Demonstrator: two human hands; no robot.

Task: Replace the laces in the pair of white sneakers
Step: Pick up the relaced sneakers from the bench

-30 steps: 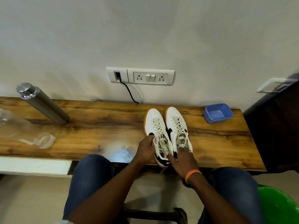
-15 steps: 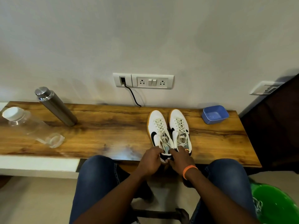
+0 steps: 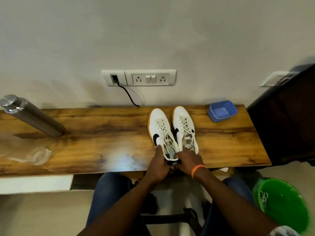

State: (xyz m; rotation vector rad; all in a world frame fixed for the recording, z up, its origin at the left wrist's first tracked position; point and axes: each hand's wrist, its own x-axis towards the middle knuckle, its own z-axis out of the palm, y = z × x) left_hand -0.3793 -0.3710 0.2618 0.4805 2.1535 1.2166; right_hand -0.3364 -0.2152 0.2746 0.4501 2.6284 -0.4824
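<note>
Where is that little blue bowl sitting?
The blue bowl sits at the table's far right end, near the wall, just right of the sneakers.

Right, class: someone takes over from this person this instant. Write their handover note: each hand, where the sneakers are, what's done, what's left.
Left hand: grips the heel of the left sneaker, thumb up its outer side.
Right hand: holds the same heel from the other side, beside the right sneaker.
Both sneakers stand side by side on the table, toes to the wall.
Done: nothing visible; both are laced to the top.
Left: unlace both and thread in new laces. Something pale lies in the green tub; I cannot tell what.
</note>
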